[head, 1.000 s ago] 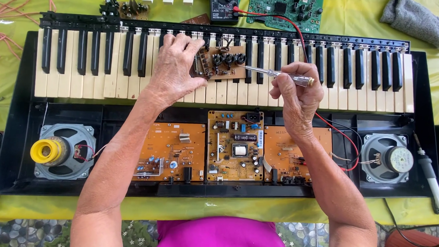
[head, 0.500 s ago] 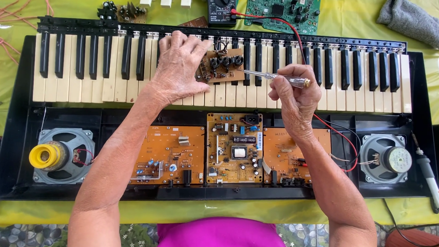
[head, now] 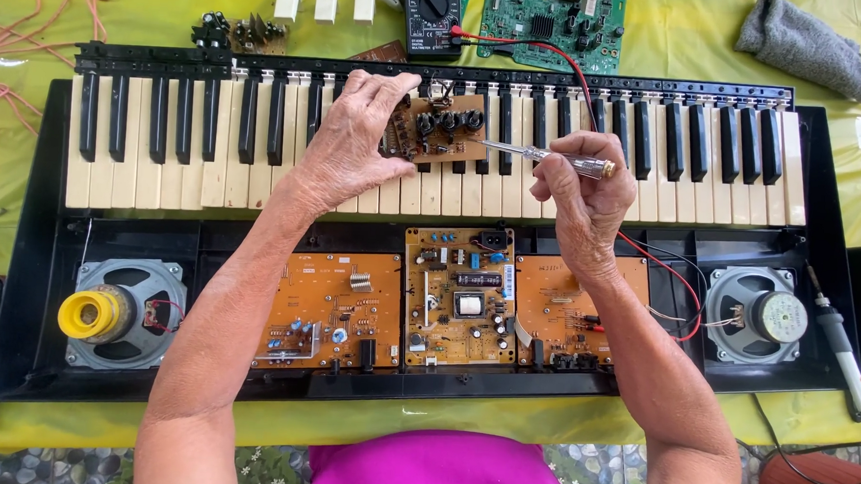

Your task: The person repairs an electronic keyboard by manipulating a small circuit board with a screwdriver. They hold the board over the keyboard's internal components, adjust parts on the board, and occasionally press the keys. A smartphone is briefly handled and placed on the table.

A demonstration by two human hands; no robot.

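my left hand (head: pixel 347 144) has its grip pinched on the edge of a small brown circuit board (head: pixel 441 127), held over the keyboard keys (head: pixel 170 150). my right hand (head: pixel 581 186) is closed around a screwdriver (head: pixel 553 157); its tip seems to touch the board's right edge, though i can't be sure. below sit three orange boards (head: pixel 457 307) between two speakers (head: pixel 756 313). a multimeter (head: pixel 433 14) lies on the desk (head: pixel 168 7) beyond.
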